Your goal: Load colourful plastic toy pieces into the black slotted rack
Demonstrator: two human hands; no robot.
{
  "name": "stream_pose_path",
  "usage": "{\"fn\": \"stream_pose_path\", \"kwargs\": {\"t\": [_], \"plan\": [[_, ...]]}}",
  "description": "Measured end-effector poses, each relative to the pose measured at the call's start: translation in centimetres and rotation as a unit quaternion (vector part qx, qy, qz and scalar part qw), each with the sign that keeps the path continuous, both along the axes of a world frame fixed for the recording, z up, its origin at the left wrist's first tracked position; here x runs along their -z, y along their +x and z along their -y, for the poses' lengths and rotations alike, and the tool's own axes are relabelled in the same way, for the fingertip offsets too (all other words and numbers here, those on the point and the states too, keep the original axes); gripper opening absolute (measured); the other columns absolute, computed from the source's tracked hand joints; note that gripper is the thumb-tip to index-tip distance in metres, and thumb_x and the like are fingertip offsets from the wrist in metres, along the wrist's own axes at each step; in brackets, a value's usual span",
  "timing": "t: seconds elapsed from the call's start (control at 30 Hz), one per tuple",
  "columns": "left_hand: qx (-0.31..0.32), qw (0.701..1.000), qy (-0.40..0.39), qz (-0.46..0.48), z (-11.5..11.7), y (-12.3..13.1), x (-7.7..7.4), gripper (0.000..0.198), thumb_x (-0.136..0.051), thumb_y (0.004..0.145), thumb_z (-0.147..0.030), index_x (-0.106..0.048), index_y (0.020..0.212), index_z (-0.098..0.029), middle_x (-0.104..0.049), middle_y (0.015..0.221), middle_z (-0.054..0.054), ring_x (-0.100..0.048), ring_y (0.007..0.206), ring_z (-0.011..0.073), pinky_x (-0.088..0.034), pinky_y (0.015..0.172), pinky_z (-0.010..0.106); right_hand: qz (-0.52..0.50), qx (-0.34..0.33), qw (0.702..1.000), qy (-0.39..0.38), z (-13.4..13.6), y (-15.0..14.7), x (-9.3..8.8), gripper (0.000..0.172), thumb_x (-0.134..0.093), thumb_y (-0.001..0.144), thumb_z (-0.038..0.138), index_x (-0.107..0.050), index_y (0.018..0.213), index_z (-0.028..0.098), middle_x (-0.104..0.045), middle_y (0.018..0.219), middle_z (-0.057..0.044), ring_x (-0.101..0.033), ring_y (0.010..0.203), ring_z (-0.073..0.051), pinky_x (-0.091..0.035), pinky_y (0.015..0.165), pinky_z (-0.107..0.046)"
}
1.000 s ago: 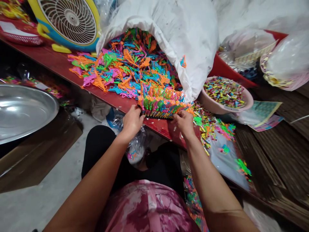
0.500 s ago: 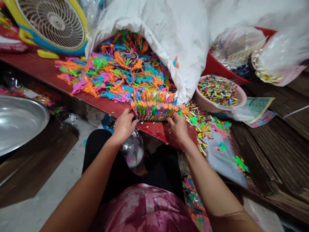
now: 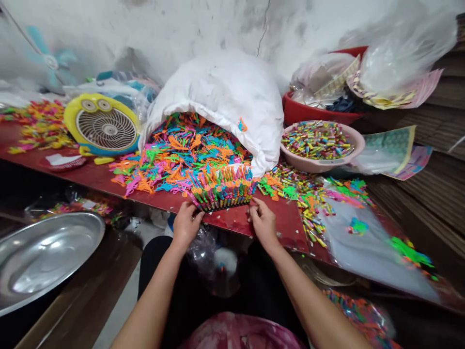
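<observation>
A dark, narrow rack (image 3: 227, 205) at the red table's front edge carries rows of small upright plastic pieces in orange, green, pink and blue, with striped tubes at their lower ends. At its left end, my left hand (image 3: 186, 226) is closed with thumb and fingers on the rack. My right hand (image 3: 263, 222) has its fingers curled at the opposite end and seems to pinch it; the exact contact is small and partly hidden. Right behind the rack, a heap of loose coloured plastic pieces (image 3: 170, 154) spills from a big white sack (image 3: 225, 87).
Striped tubes fill a pink basin (image 3: 358, 150) at the right, and more lie scattered (image 3: 312, 213) beside a clear plastic sheet (image 3: 378, 257). A yellow fan (image 3: 109, 127) stands at the left. A metal basin (image 3: 51, 261) is lower left. Stacked brown boards (image 3: 417, 213) line the right.
The view has tipped upward, bringing in more wall and the whole fan. Both hands stay at the ends of the rack, which now slants slightly up to the right.
</observation>
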State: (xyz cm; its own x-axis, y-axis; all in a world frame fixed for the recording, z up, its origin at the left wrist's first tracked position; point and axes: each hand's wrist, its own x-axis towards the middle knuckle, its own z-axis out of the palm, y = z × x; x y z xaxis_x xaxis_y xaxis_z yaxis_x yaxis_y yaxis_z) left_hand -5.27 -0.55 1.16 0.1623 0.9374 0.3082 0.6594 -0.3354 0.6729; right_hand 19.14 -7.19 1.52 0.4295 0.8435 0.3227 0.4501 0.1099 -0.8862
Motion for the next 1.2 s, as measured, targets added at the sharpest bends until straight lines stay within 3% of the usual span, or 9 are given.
{"fn": "stream_pose_path", "kwargs": {"t": [0.1,0.2,0.3,0.43,0.57,0.63,0.77,1.0,1.2], "plan": [[0.001,0.999,-0.017,-0.039,0.4,0.7,-0.5,0.018,-0.056,0.087,-0.033,-0.064,0.079,-0.02,-0.058,0.099,0.006,-0.062,0.091,0.0211,-0.05,0.079,0.031,-0.081,0.009,0.997,0.0,0.0,0.8,-0.2,0.046,-0.053,0.085,0.038,-0.06,0.124,0.014,-0.063,0.075,0.0,-0.06,0.052,-0.014,-0.051,0.054,-0.028],[0.033,0.998,-0.015,-0.049,1.0,1.9,-0.9,0.018,-0.056,0.087,-0.033,-0.069,0.085,-0.02,-0.059,0.105,0.007,-0.063,0.096,0.0223,-0.051,0.08,0.032,-0.073,0.023,0.997,0.003,-0.4,1.9,-0.7,0.045,-0.053,0.084,0.038,-0.062,0.122,0.016,-0.064,0.078,-0.002,-0.059,0.054,-0.014,-0.052,0.054,-0.028],[0.065,0.997,-0.001,-0.043,1.9,3.7,-0.8,0.02,-0.056,0.087,-0.031,-0.071,0.098,-0.022,-0.059,0.117,0.009,-0.061,0.109,0.0245,-0.051,0.088,0.034,0.029,0.049,0.998,0.036,-0.7,2.8,-0.7,0.04,-0.051,0.084,0.03,-0.067,0.119,0.019,-0.067,0.092,-0.008,-0.065,0.078,-0.021,-0.056,0.074,-0.036],[0.084,0.995,0.01,-0.054,3.6,6.3,-0.5,0.025,-0.056,0.088,-0.032,-0.069,0.107,-0.023,-0.06,0.12,0.01,-0.061,0.11,0.026,-0.053,0.087,0.036,0.097,0.072,0.992,0.041,-1.3,3.4,0.0,0.051,-0.046,0.081,0.017,-0.064,0.129,0.021,-0.064,0.111,-0.013,-0.062,0.103,-0.026,-0.051,0.093,-0.042],[0.083,0.994,0.001,-0.074,4.6,8.3,-0.6,0.026,-0.055,0.088,-0.032,-0.069,0.109,-0.022,-0.062,0.118,0.012,-0.062,0.111,0.0293,-0.053,0.088,0.04,0.045,0.079,0.995,0.027,-1.9,3.9,0.5,0.057,-0.048,0.077,0.014,-0.061,0.133,0.02,-0.064,0.113,-0.014,-0.064,0.101,-0.025,-0.053,0.092,-0.042],[0.089,0.994,-0.001,-0.068,4.7,8.6,-0.7,0.027,-0.055,0.088,-0.03,-0.069,0.109,-0.021,-0.063,0.117,0.013,-0.06,0.112,0.0306,-0.052,0.091,0.043,-0.017,0.062,0.998,0.019,-1.6,4.5,0.4,0.059,-0.051,0.075,0.016,-0.061,0.133,0.021,-0.065,0.111,-0.013,-0.066,0.088,-0.022,-0.057,0.079,-0.039],[0.136,0.99,0.023,0.002,4.8,8.1,-0.7,0.028,-0.055,0.087,-0.025,-0.069,0.111,-0.023,-0.062,0.122,0.011,-0.057,0.119,0.0271,-0.048,0.101,0.042,-0.154,0.04,0.987,-0.009,1.4,7.2,-0.4,0.056,-0.056,0.075,0.027,-0.059,0.131,0.021,-0.065,0.118,-0.012,-0.068,0.073,-0.016,-0.054,0.054,-0.028],[0.174,0.983,-0.012,0.063,5.7,7.9,-0.4,0.031,-0.045,0.09,-0.024,-0.073,0.105,-0.021,-0.065,0.093,0.009,-0.064,0.093,0.0208,-0.053,0.086,0.035,-0.149,0.199,0.968,0.02,9.5,15.9,-1.5,0.044,-0.068,0.069,0.039,-0.069,0.108,0.018,-0.071,0.096,-0.008,-0.064,0.063,-0.013,-0.049,0.049,-0.022],[0.235,0.95,-0.134,0.157,7.3,8.4,-0.5,0.033,-0.047,0.09,-0.031,-0.072,0.109,-0.02,-0.07,0.096,0.008,-0.066,0.079,0.0173,-0.055,0.083,0.035,-0.115,0.281,0.953,-0.018,13.8,19.9,0.1,0.04,-0.065,0.063,0.033,-0.07,0.1,0.018,-0.071,0.096,-0.008,-0.063,0.061,-0.014,-0.049,0.048,-0.025]]}}
